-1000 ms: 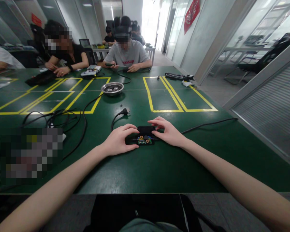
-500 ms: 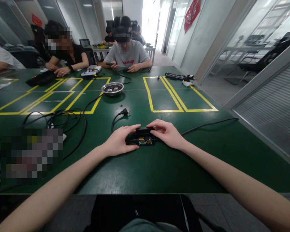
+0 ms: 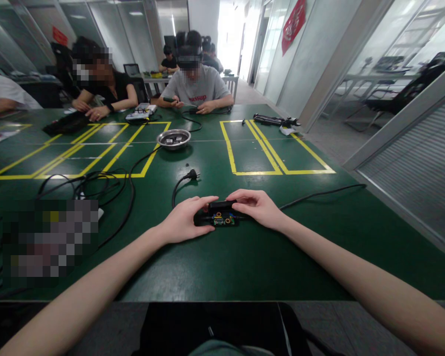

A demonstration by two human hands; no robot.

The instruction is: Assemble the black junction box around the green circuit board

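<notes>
In the head view a small black plastic case lies open in front of me, a green circuit board with copper-coloured ring coils inside it. Its black cover is tilted along the far side of the board. My left hand wraps round the left end, thumb at the near edge of the case and fingertips by the cover's left end. Between thumb and fingers, my right hand pinches the cover's right end. A black cable runs off to the right; a two-pin plug lies beyond my left hand.
A steel bowl with metal parts stands farther back. Tangled black cables and a blurred-out object lie at left. A black tripod-like object is at far right. Co-workers sit across the green table.
My right hand has come down and nearer with the cover, which has tipped from flatter to more on edge beside the board. My left hand has stayed round the case.
</notes>
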